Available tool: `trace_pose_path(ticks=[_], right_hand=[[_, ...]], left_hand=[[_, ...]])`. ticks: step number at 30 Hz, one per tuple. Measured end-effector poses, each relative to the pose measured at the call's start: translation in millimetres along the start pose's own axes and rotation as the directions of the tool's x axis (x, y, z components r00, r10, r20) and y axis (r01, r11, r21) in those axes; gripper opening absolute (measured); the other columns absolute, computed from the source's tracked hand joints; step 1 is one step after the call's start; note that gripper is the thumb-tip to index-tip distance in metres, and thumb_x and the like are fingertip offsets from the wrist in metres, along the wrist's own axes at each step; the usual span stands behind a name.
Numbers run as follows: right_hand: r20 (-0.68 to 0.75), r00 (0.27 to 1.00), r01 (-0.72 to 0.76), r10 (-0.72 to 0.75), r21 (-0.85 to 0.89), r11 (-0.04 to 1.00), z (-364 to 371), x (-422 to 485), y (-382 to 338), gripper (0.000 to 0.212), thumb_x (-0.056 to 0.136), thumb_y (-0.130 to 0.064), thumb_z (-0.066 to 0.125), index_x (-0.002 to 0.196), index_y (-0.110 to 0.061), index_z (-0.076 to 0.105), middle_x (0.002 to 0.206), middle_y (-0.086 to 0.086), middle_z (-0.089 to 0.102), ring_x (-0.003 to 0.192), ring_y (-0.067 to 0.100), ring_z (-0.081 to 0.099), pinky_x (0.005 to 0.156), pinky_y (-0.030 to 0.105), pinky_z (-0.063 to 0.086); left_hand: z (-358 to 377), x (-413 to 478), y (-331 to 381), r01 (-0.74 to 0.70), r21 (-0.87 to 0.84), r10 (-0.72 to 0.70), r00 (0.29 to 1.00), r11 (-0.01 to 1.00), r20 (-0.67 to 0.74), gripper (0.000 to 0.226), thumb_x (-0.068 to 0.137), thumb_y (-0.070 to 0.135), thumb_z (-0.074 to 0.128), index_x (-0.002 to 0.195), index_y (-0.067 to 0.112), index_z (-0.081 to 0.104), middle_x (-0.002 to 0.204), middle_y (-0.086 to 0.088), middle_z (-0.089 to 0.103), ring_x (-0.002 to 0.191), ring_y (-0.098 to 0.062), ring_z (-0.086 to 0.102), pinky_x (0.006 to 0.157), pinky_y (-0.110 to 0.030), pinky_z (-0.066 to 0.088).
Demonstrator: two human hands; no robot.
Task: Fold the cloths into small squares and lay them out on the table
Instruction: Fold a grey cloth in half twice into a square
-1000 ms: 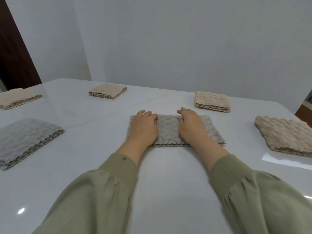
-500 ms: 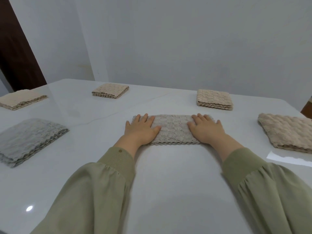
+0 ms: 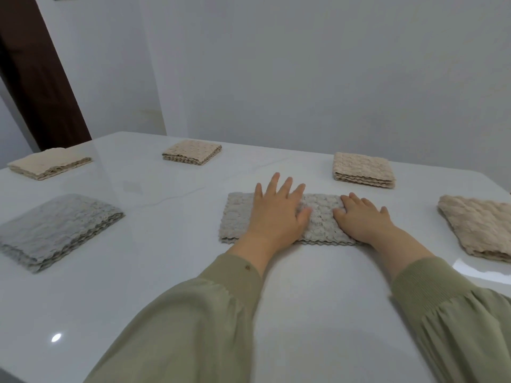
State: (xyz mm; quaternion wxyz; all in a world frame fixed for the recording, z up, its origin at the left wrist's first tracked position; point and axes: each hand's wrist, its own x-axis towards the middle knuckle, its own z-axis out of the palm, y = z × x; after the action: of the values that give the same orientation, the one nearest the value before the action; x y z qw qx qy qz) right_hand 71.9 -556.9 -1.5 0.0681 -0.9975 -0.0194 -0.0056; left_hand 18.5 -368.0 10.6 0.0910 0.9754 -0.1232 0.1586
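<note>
A grey textured cloth (image 3: pixel 320 217), folded into a long strip, lies flat on the white table (image 3: pixel 171 272) in front of me. My left hand (image 3: pixel 276 214) lies palm down on the strip's middle-left part, fingers straight and spread. On the strip's right end my right hand (image 3: pixel 359 219) presses flat, covering that end. The strip's left end shows bare beside my left hand.
Folded cloths lie around: a grey one (image 3: pixel 55 228) at the left, beige ones at far left (image 3: pixel 49 163), back middle (image 3: pixel 192 152), back right (image 3: pixel 363 170) and right edge (image 3: pixel 481 228). A white wall and a dark door frame (image 3: pixel 41 78) stand behind the table.
Both hands went from curled at the strip's middle to flat and apart at its ends. Since then my left hand has slid right toward the middle, and the right hand has moved in slightly.
</note>
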Motion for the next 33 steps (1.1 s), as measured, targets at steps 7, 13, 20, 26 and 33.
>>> trace_pose_path(ticks=[7,13,20,26,33], right_hand=[[-0.140,0.986,-0.075,0.091,0.119,0.990,-12.6,3.4,-3.2,0.040,0.097,-0.030,0.025,0.121,-0.012,0.050,0.129,0.014,0.053,0.118,0.033,0.044,0.101,0.047,0.028],[-0.133,0.967,-0.188,0.215,0.192,0.963,-13.4,13.1,15.6,0.043,0.095,-0.031,0.028,0.124,-0.011,0.053,0.132,0.015,0.050,0.121,0.036,0.041,0.100,0.045,0.030],[-0.113,0.974,-0.163,0.196,0.252,0.954,-16.3,10.5,13.7,0.042,0.089,-0.035,0.044,0.128,-0.020,0.050,0.132,0.009,0.051,0.124,0.032,0.040,0.104,0.044,0.028],[-0.220,0.959,-0.046,0.177,0.497,0.867,-16.7,5.3,10.2,0.015,0.088,-0.025,0.054,0.098,-0.016,0.050,0.091,0.006,0.055,0.092,0.026,0.051,0.085,0.036,0.041],[-0.225,0.957,0.065,0.184,0.782,0.620,-30.1,2.0,-1.9,0.029,0.079,-0.014,0.072,0.102,-0.014,0.055,0.090,0.000,0.055,0.077,0.013,0.051,0.060,0.022,0.038]], left_hand=[[10.5,1.9,2.3,0.054,0.062,-0.069,0.957,0.997,0.280,0.065,0.093,0.062,0.015,0.150,0.031,0.008,0.160,0.002,0.001,0.146,-0.024,-0.007,0.115,-0.053,-0.005],[9.7,2.1,2.7,0.055,0.064,-0.072,0.955,0.996,0.289,0.065,0.093,0.062,0.014,0.150,0.032,0.007,0.160,0.002,0.001,0.146,-0.024,-0.005,0.116,-0.052,-0.004],[10.2,1.9,2.6,0.055,0.062,-0.071,0.952,0.997,0.299,0.067,0.092,0.065,0.015,0.150,0.033,0.006,0.160,0.003,0.000,0.146,-0.023,-0.005,0.116,-0.052,-0.003],[9.3,2.1,2.9,0.052,0.059,-0.068,0.951,0.997,0.301,0.071,0.090,0.068,0.018,0.150,0.034,0.006,0.160,0.003,0.000,0.146,-0.023,-0.005,0.116,-0.052,-0.003],[10.6,0.6,2.1,0.052,0.045,-0.062,0.967,0.998,0.248,0.072,0.089,0.068,0.022,0.150,0.033,0.007,0.160,0.003,0.003,0.146,-0.022,-0.002,0.116,-0.053,-0.001]])
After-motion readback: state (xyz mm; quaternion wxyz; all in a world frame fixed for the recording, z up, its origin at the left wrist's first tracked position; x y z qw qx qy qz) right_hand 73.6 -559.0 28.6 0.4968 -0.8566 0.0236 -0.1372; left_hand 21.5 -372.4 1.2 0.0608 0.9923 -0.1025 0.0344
